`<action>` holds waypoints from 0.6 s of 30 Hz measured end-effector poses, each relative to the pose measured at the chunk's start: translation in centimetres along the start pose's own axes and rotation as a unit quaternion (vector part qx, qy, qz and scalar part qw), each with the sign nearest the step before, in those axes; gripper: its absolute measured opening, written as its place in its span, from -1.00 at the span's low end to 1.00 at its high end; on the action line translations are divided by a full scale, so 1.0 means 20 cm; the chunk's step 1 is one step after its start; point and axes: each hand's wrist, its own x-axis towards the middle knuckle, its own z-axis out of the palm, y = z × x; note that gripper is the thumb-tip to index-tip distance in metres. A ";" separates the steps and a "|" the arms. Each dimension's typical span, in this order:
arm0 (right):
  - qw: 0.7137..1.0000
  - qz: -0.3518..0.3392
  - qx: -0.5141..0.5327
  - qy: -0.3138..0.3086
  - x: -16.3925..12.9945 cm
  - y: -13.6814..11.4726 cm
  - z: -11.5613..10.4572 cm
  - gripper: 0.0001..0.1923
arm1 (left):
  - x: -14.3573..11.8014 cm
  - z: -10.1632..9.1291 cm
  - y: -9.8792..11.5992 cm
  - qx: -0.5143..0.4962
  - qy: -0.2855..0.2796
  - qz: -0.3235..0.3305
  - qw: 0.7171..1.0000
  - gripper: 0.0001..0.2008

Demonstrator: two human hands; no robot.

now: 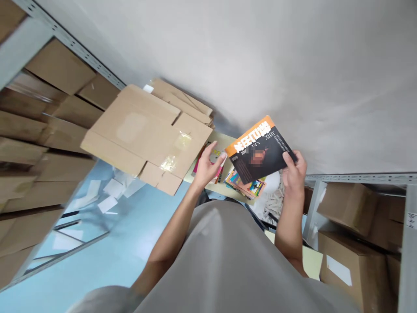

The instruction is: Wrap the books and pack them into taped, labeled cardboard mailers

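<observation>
A black book (260, 158) with an orange band and large white characters is tilted up in front of me. My right hand (294, 171) grips its right edge, thumb on the cover. Just off the book's left edge, my left hand (208, 167) is open, thumb and fingers apart. Under the left hand, a pink-edged book (217, 153) lies partly hidden on a pale yellow tabletop (224, 191). Below the black book, a small pile of colourful books (252, 188) shows in part.
Flattened cardboard boxes (140, 126) are stacked left of my hands, against a grey wall (260, 56). Shelves with cartons (65, 65) stand at the left, more cartons (342, 252) at the right. White papers (110, 193) lie scattered on the blue floor (130, 234).
</observation>
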 end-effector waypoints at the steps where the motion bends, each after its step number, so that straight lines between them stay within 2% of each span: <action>1: 1.000 -0.007 0.006 -0.017 -0.02 -0.03 0.07 -0.50 | 0.02 -0.06 0.03 -0.011 -0.023 0.001 1.000 -0.23; 4: 0.998 0.006 0.006 -0.069 -0.07 -0.09 0.35 -0.53 | 0.02 -0.25 0.07 -0.093 -0.144 -0.055 0.984 -0.23; 5: 0.997 0.013 0.007 -0.082 -0.09 -0.10 0.46 -0.52 | 0.01 -0.32 0.07 -0.123 -0.160 -0.075 0.977 -0.25; 6: 0.995 0.024 0.007 -0.100 -0.11 -0.10 0.57 -0.50 | 0.00 -0.39 0.06 -0.149 -0.153 -0.087 0.973 -0.27; 7: 0.991 0.038 0.005 -0.126 -0.14 -0.09 0.68 -0.47 | -0.02 -0.45 0.04 -0.170 -0.124 -0.091 0.973 -0.30; 10: 0.966 0.083 -0.024 -0.244 -0.21 -0.06 1.01 -0.33 | -0.05 -0.62 -0.03 -0.222 0.012 -0.079 0.972 -0.39; 13: 0.942 0.045 -0.076 -0.324 -0.22 -0.02 1.34 -0.25 | -0.03 -0.78 -0.12 -0.244 0.100 -0.072 0.962 -0.39; 16: 0.922 -0.041 -0.135 -0.362 -0.11 0.04 1.69 -0.21 | 0.03 -0.97 -0.21 -0.233 0.102 -0.073 0.964 -0.35; 18: 0.907 -0.063 -0.144 -0.391 0.01 0.09 1.92 -0.13 | 0.06 -1.11 -0.27 -0.224 0.082 -0.076 0.968 -0.32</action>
